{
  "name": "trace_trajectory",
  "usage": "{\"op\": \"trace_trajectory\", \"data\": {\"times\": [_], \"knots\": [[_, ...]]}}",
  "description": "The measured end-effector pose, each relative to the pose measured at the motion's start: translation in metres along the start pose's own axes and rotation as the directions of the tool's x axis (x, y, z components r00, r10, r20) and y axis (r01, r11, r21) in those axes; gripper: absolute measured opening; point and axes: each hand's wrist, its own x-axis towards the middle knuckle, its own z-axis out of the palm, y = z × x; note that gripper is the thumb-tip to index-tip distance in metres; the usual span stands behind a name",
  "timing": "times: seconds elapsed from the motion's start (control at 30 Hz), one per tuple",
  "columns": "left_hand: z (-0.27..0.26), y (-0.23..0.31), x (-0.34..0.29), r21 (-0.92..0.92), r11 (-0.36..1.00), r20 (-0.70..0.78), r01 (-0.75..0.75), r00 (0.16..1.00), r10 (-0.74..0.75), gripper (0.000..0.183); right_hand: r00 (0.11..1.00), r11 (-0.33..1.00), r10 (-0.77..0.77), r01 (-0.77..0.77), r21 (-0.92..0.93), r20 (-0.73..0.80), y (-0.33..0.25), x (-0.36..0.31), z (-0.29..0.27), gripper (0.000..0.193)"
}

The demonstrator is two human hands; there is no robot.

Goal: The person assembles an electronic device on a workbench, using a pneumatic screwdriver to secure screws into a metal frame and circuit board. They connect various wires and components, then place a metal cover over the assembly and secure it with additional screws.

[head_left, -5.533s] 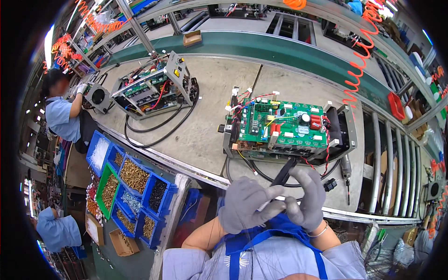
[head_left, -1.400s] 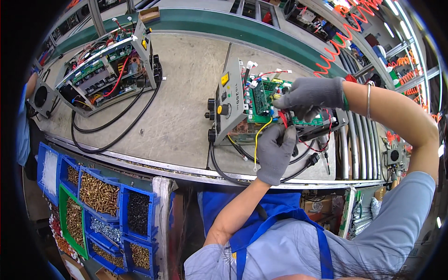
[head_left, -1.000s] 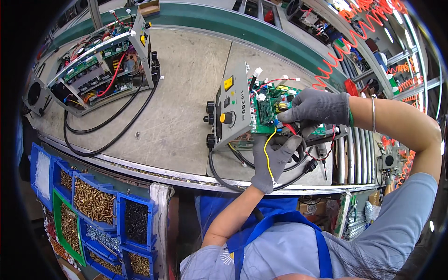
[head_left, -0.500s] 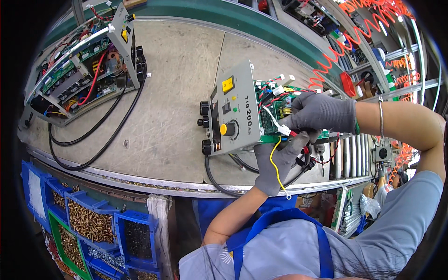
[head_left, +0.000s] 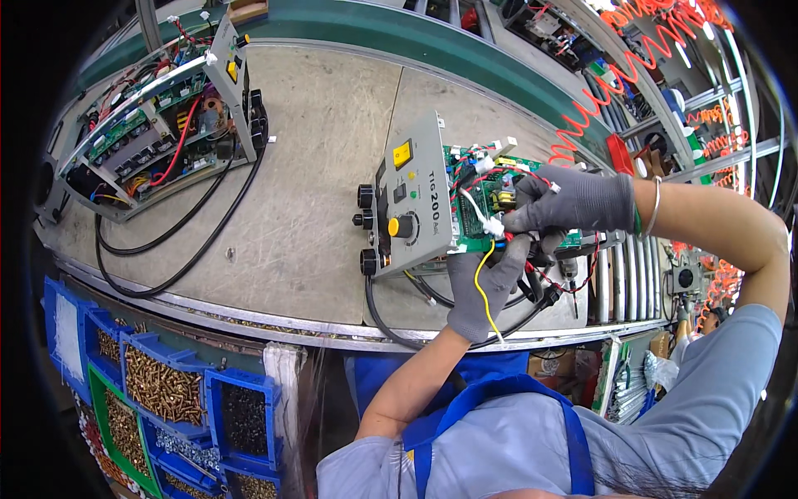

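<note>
My left hand, in a grey glove, is closed at the near edge of a green circuit board; its fingertips are partly hidden. My right hand, also gloved, reaches over the board with its fingers bent together at a white wire connector. The board stands behind the grey front panel of a welding machine, which has a yellow switch and a yellow-capped knob. A yellow wire hangs across my left hand. Red wires loop below my right hand.
A second open welding machine with a looped black cable stands at the left of the metal workbench. Blue bins of screws line the lower left. Metal rollers lie at the right, beneath a red coiled hose.
My hands have shifted slightly at the board's edge, and the panel has turned a little. The white connector sits slightly further left, and the yellow wire's end hangs higher.
</note>
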Motion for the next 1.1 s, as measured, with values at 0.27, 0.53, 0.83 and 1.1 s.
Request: {"op": "trace_trajectory", "data": {"times": [0.27,0.53,0.83,1.1], "knots": [[-0.002,-0.004,-0.004,-0.084,0.996,-0.034,0.008,0.999,-0.011,0.021,0.997,1.0,-0.006,0.005,-0.009,-0.077,-0.01,-0.003,0.011,0.031],[0.0,-0.006,-0.006,0.123,0.99,-0.059,-0.071,0.995,0.079,0.025,0.976,0.97,-0.207,0.214,0.111,-0.071,0.025,0.003,0.009,0.027],[-0.059,-0.072,-0.084,0.545,0.821,-0.183,-0.171,0.931,0.316,0.046,0.089,0.552,-0.576,0.775,-0.307,-0.812,0.107,-0.016,0.1,0.03],[-0.126,-0.042,-0.136,0.777,0.63,-0.35,0.003,0.834,0.427,0.05,-0.116,0.631,0.042,0.773,-0.064,-0.992,0.256,0.013,0.169,0.06]]}}
